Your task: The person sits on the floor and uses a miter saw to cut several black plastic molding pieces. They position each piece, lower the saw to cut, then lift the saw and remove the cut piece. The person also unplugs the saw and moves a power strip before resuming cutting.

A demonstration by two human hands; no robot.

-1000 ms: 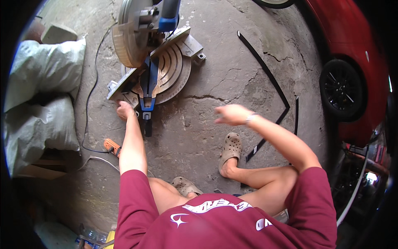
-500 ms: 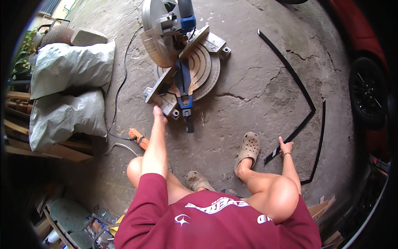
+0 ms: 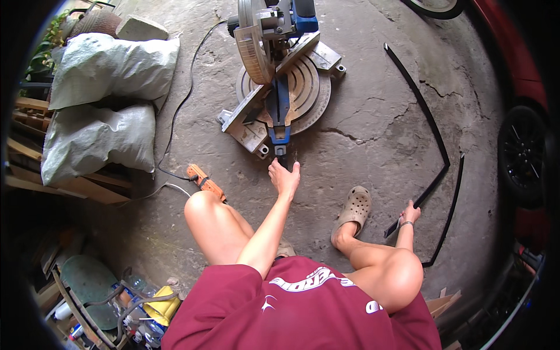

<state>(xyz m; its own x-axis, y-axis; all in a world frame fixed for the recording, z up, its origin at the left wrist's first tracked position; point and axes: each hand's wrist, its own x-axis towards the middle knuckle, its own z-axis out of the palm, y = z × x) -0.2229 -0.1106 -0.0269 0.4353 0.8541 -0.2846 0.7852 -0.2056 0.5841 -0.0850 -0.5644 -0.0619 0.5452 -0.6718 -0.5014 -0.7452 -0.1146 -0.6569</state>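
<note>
My left hand (image 3: 284,174) reaches to the black handle (image 3: 282,157) at the front of the mitre saw, its thumb apart from the fingers; whether it touches the handle is unclear. The mitre saw (image 3: 303,90), with a blue grip and round table, stands on the concrete floor (image 3: 373,149). At the lower right, my right hand (image 3: 410,214) grips a long, bent black strip (image 3: 433,137) lying along the floor. A thinner black strip (image 3: 455,198) lies just right of it.
White sacks (image 3: 108,73) lie at left beside stacked timber (image 3: 29,149). An orange power strip (image 3: 205,182) and cords lie near my left knee. A red car (image 3: 522,64) with a black wheel (image 3: 519,151) lines the right edge. Bottles and clutter (image 3: 128,309) fill the lower left.
My left hand has moved from the saw base's left corner rightward to its front handle. My right hand went down to the black strip and closed on it, shifting it slightly.
</note>
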